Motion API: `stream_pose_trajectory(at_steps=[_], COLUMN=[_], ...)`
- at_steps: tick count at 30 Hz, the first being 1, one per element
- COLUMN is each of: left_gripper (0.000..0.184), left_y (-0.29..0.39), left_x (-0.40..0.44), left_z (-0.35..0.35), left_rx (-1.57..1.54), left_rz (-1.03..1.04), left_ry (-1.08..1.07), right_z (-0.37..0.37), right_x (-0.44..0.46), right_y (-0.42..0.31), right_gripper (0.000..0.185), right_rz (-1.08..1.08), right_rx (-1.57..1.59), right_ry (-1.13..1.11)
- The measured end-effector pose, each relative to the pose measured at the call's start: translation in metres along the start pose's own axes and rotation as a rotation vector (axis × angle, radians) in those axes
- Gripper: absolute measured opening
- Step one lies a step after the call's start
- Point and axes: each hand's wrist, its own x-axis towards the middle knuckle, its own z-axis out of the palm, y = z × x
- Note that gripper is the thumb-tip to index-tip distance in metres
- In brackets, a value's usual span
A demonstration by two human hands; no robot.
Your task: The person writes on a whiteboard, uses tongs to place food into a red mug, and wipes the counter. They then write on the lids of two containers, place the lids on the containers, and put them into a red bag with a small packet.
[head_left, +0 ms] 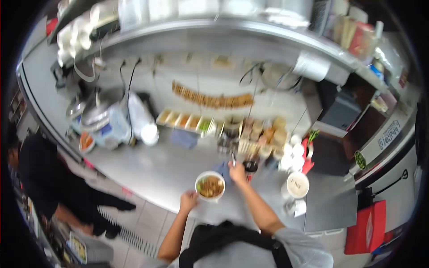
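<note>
A white bowl [210, 186] with brown food and some green on one side stands near the front edge of the steel counter [156, 166]. Just left of the bowl is my left hand [189, 200], its fingers curled in; whether it holds anything is too small to tell. My right hand [237, 171], beyond the bowl to the right, is closed on a utensil handle [233, 157] that points up. Beside that hand stands a dark container [250, 167]. A blue cloth [220, 169] lies partly behind the bowl.
Food trays [185, 121] line the wall, with baskets of containers [263, 135] beside them. White eggs or cups [292, 154] and a lidded tub [297, 185] stand right. A person in black [49, 178] is at left. A shelf [214, 26] hangs above.
</note>
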Motion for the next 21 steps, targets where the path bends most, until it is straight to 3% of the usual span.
stream_pose_trajectory(at_steps=[2, 4, 5, 6, 7, 10, 11, 13, 16, 18, 19, 21], left_gripper=[0.032, 0.035, 0.031, 0.026, 0.022, 0.017, 0.011, 0.009, 0.017, 0.021, 0.021, 0.024], left_y=[0.037, 0.144, 0.192, 0.250, 0.305, 0.455, 0.497, 0.581, 0.677, 0.714, 0.726, 0.740], left_x=[0.014, 0.026, 0.033, 0.026, 0.018, -0.012, -0.015, 0.002, 0.045, 0.085, 0.098, 0.116], left_z=[-0.018, -0.056, -0.069, -0.085, -0.096, -0.125, -0.130, -0.137, -0.144, -0.144, -0.144, -0.144], left_rx=[-0.052, 0.076, -0.086, -0.120, -0.135, -0.062, -0.042, 0.000, 0.309, 0.541, 0.537, 0.826], left_rz=[0.149, 0.455, 0.730, 0.778, 0.969, 1.518, 1.629, 1.791, 1.505, 1.330, 1.342, 1.112], left_ry=[0.213, 0.446, 0.497, 0.478, 0.530, 0.677, 0.746, 0.878, 0.933, 0.841, 0.833, 0.650], right_z=[-0.003, -0.014, -0.031, -0.035, -0.036, -0.064, -0.073, -0.094, -0.136, -0.157, -0.168, -0.188], right_x=[0.001, -0.013, -0.029, -0.040, -0.051, -0.100, -0.117, -0.142, -0.174, -0.192, -0.201, -0.216], right_y=[-0.005, -0.012, -0.022, -0.015, -0.003, 0.011, 0.013, 0.021, 0.009, 0.008, 0.009, 0.015], right_gripper=[0.032, 0.032, 0.031, 0.030, 0.029, 0.030, 0.028, 0.029, 0.031, 0.030, 0.030, 0.029], right_rz=[-0.088, -0.088, -0.122, -0.239, -0.366, -0.155, 0.001, 0.060, 0.114, 0.082, 0.084, 0.133], right_rx=[-0.026, -0.037, 0.057, 0.070, 0.083, 0.297, 0.435, 0.554, 0.556, 0.608, 0.613, 0.517], right_ry=[0.040, 0.029, -0.034, 0.025, 0.090, -0.198, -0.272, -0.338, -0.258, -0.106, -0.093, 0.007])
